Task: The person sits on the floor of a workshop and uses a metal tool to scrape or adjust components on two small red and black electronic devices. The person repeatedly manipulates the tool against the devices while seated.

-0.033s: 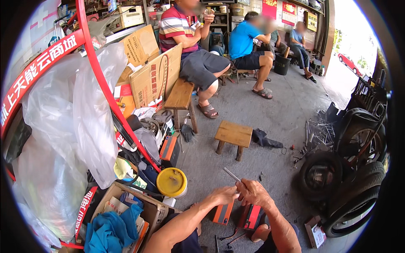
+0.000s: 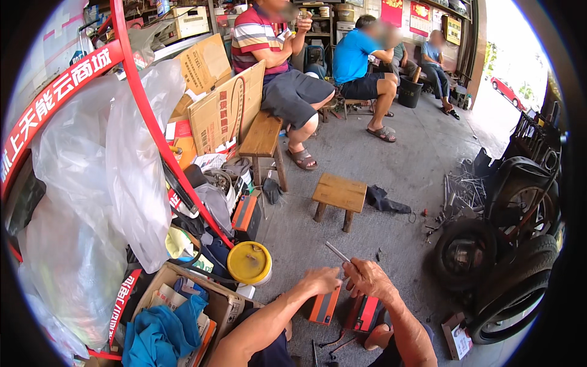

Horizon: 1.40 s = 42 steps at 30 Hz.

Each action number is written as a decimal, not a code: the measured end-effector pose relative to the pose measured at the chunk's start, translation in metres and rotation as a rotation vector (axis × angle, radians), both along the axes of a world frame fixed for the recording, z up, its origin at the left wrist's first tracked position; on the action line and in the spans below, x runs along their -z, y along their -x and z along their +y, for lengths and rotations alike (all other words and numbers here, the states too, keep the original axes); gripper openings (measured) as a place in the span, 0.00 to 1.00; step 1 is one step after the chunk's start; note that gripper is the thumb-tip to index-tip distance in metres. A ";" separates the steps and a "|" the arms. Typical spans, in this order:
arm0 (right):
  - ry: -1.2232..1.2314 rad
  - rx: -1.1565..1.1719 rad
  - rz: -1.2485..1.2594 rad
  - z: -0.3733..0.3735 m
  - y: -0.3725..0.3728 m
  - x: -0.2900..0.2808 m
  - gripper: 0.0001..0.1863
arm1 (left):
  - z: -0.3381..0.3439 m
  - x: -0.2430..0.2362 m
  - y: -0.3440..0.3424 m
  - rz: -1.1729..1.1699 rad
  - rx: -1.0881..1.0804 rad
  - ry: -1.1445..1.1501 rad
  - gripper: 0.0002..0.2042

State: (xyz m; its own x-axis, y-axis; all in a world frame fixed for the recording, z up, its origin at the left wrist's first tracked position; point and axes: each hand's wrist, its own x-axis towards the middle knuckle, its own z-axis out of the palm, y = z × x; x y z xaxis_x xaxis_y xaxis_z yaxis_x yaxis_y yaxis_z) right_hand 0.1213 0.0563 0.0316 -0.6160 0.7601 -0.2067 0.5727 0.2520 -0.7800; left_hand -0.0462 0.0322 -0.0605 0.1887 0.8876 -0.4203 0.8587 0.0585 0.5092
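My right hand (image 2: pixel 367 278) grips a thin silver metal rod (image 2: pixel 337 251), which points up and to the left from the fist. My left hand (image 2: pixel 320 280) is just left of it, fingers curled; what they hold, if anything, is hidden. Below my hands stand two orange-and-black boxy units (image 2: pixel 324 307), the right one redder (image 2: pixel 358 315), with loose dark leads near them on the concrete.
A small wooden stool (image 2: pixel 339 189) stands ahead, a wooden bench (image 2: pixel 260 139) behind it. Several people (image 2: pixel 354 67) sit farther back. Left are a yellow-lidded bucket (image 2: pixel 249 263), carton (image 2: pixel 217 300), plastic sheeting and red frame (image 2: pixel 147 122); right are tyres (image 2: pixel 465 257) and scattered metal parts (image 2: pixel 458 192).
My left hand has shifted slightly left, away from my right hand. The rod and right hand have moved very slightly to the right.
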 end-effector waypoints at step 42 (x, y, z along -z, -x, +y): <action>-0.472 -0.078 -0.253 -0.008 0.014 0.006 0.11 | -0.023 -0.078 0.029 0.023 -0.155 -0.466 0.32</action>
